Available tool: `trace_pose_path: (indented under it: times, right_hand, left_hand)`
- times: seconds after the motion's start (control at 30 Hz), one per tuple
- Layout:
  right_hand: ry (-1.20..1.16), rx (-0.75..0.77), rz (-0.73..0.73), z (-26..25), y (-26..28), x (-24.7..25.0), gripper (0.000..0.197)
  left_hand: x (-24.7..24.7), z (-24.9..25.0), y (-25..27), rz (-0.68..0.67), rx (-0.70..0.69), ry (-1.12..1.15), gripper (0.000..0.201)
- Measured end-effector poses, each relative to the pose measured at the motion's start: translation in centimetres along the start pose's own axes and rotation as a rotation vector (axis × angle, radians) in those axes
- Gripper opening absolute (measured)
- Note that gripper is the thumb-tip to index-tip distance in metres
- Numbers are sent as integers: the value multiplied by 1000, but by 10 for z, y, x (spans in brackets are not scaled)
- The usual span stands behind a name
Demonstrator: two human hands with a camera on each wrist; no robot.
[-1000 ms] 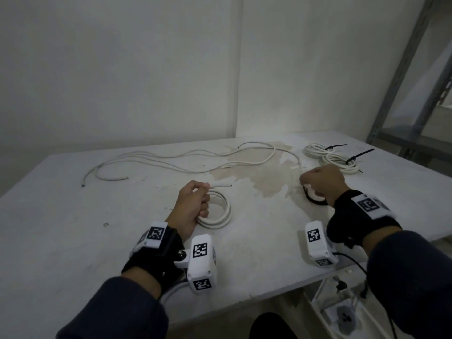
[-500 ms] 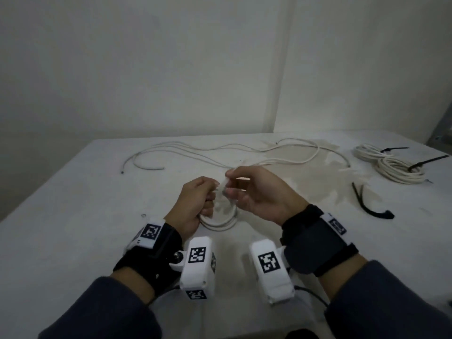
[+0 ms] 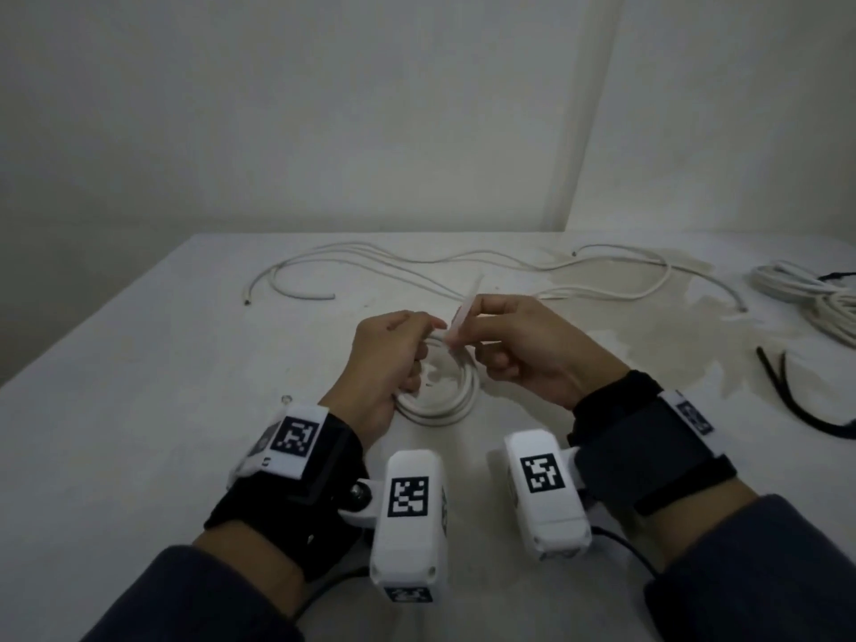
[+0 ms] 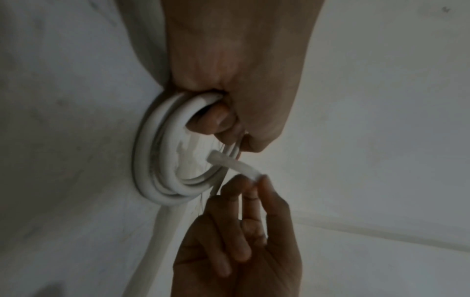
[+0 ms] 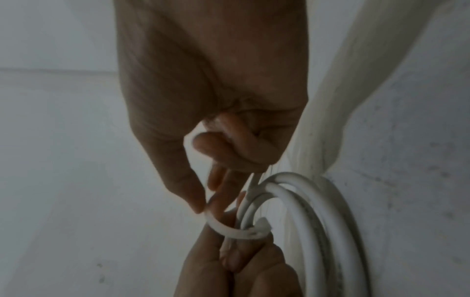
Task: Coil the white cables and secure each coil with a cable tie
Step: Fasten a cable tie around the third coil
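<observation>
A small white cable coil (image 3: 456, 400) lies on the white table (image 3: 139, 410), with my left hand (image 3: 419, 354) gripping its left side. Fingers curl through the coil (image 4: 157, 160) in the left wrist view. My right hand (image 3: 472, 329) pinches a white cable tie (image 3: 465, 312) just above the coil's far edge. Between thumb and fingertip, the tie (image 5: 229, 229) curves down to the coil's strands (image 5: 318, 221), its head end against my left hand (image 5: 236, 257). The tie's stub (image 4: 234, 165) pokes out from the right hand (image 4: 250, 180).
A long loose white cable (image 3: 463, 264) snakes across the back of the table. At the far right lies a tied white coil (image 3: 806, 294), with black cable ties (image 3: 796, 405) nearer me. A pale stain (image 3: 671, 345) marks the table. The left table edge runs diagonally.
My right hand has left the black tie at the right and come over to the coil, now pinching a white tie against it. The left hand stayed on the coil.
</observation>
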State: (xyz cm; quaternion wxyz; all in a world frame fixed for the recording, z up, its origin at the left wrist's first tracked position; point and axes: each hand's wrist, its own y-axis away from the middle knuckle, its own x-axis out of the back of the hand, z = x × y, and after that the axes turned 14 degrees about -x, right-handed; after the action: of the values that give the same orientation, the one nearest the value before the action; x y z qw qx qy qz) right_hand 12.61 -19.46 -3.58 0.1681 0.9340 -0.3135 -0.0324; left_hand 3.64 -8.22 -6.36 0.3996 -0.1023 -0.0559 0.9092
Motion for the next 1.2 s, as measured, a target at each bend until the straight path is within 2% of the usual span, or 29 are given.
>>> trace_pose_path:
  times: [0.13, 0.27, 0.47, 0.77, 0.93, 1.07, 1.2]
  right_hand:
    - [41, 103, 109, 3, 0, 1, 12]
    - [214, 243, 248, 5, 0, 0, 15]
    - [265, 232, 219, 8, -2, 2, 14]
    - [354, 313, 311, 6, -4, 1, 20]
    - [439, 364, 338, 5, -2, 2, 25]
    - [510, 432, 337, 7, -3, 3, 15]
    - [517, 478, 358, 7, -3, 2, 14]
  left_hand:
    - [-1, 3, 2, -44, 9, -10, 19]
    - [-2, 4, 4, -87, 9, -2, 20]
    - [-5, 3, 7, -164, -1, -30, 26]
    - [-8, 4, 8, -119, 69, 44, 27]
    - [-3, 7, 4, -177, 199, 122, 24]
    - [2, 8, 3, -250, 305, 186, 25]
    - [3, 8, 1, -247, 334, 214, 24]
